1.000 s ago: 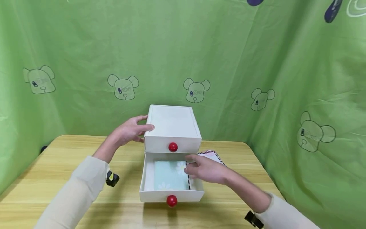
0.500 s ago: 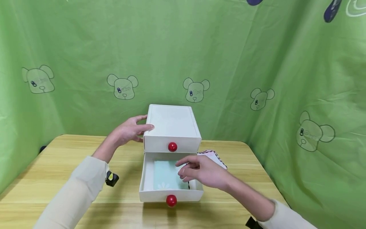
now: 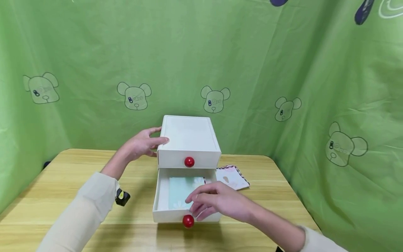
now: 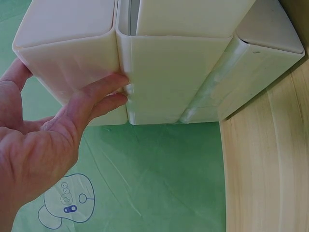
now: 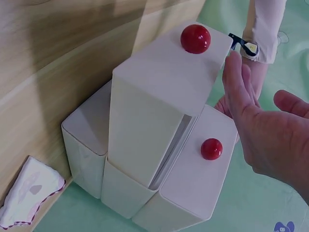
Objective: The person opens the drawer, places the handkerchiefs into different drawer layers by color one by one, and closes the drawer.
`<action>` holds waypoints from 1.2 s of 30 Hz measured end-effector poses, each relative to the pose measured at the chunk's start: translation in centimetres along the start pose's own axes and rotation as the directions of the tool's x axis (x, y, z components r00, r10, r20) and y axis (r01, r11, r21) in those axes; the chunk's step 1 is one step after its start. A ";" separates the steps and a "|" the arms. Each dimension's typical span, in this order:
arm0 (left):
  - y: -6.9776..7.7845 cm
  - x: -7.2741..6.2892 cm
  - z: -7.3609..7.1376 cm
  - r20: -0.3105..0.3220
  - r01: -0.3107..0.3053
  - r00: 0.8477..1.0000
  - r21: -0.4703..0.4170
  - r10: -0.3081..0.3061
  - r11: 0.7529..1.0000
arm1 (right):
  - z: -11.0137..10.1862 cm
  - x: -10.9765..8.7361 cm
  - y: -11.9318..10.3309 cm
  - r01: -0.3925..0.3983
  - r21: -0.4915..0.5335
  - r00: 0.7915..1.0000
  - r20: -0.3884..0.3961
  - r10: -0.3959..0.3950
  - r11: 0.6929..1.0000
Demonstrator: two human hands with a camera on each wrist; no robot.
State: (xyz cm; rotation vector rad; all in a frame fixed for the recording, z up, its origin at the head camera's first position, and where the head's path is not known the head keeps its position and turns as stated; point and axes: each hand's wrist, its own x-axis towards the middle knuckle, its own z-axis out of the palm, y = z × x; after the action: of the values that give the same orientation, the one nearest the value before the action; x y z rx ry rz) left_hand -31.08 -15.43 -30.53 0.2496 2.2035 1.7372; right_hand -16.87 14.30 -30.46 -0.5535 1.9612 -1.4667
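A white drawer unit (image 3: 190,133) with red round knobs stands on the table, its top drawer pushed in. Below that, a drawer (image 3: 162,196) is pulled out and holds a folded light-blue cloth (image 3: 181,192) with white daisies. My left hand (image 3: 143,142) rests against the unit's upper left side, thumb on the top edge; the left wrist view shows its fingers (image 4: 99,92) laid along the side wall. Over the pulled-out drawer's front right corner hovers my right hand (image 3: 217,201), fingers loosely bent and holding nothing, near the lower red knob (image 3: 188,221).
A folded white cloth (image 3: 233,177) with a checked border lies on the wooden table (image 3: 261,196) right of the drawer unit. Beneath the pulled-out drawer, the right wrist view shows another drawer (image 5: 89,121). A green curtain (image 3: 176,52) closes off the back and sides.
My right hand has come from inside the pulled-out drawer's right side toward its front edge, uncovering more of the white cloth on the table. My left hand stays in place.
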 end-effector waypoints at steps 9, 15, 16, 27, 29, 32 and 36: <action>0.0 -0.1 0.0 0.006 -0.005 1.000 -0.001 0.005 1.000 | 0.8 -0.1 0.8 -0.133 -0.021 0.985 0.105 0.134 0.991; -0.1 -0.1 0.1 0.007 -0.009 1.000 -0.004 0.009 1.000 | 1.1 -0.3 1.5 -0.232 -0.118 0.955 0.159 0.249 0.966; -0.1 -0.1 0.1 0.007 -0.010 1.000 -0.005 0.010 1.000 | 1.1 -0.3 1.6 -0.241 -0.128 0.951 0.166 0.261 0.962; 0.0 -0.1 0.0 0.005 -0.008 1.000 -0.009 0.008 1.000 | 0.5 0.0 3.3 -0.322 -0.099 0.913 0.229 0.337 0.941; 0.0 0.0 0.0 0.003 -0.006 1.000 -0.010 0.006 1.000 | 0.7 0.1 3.7 -0.319 -0.071 0.917 0.230 0.327 0.945; 0.0 0.0 0.0 0.001 -0.004 1.000 -0.008 0.004 1.000 | 0.9 0.2 4.2 -0.315 -0.025 0.921 0.232 0.312 0.949; 0.0 -0.1 0.1 0.001 0.000 1.000 -0.006 0.000 1.000 | 1.5 0.5 4.6 -0.322 0.052 0.927 0.219 0.303 0.945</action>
State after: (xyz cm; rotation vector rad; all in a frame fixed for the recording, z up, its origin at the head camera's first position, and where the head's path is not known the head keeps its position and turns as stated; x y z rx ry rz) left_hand -31.00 -15.41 -30.54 0.2498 2.1973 1.7430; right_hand -16.06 14.30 -35.24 -0.3215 1.7204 -1.2342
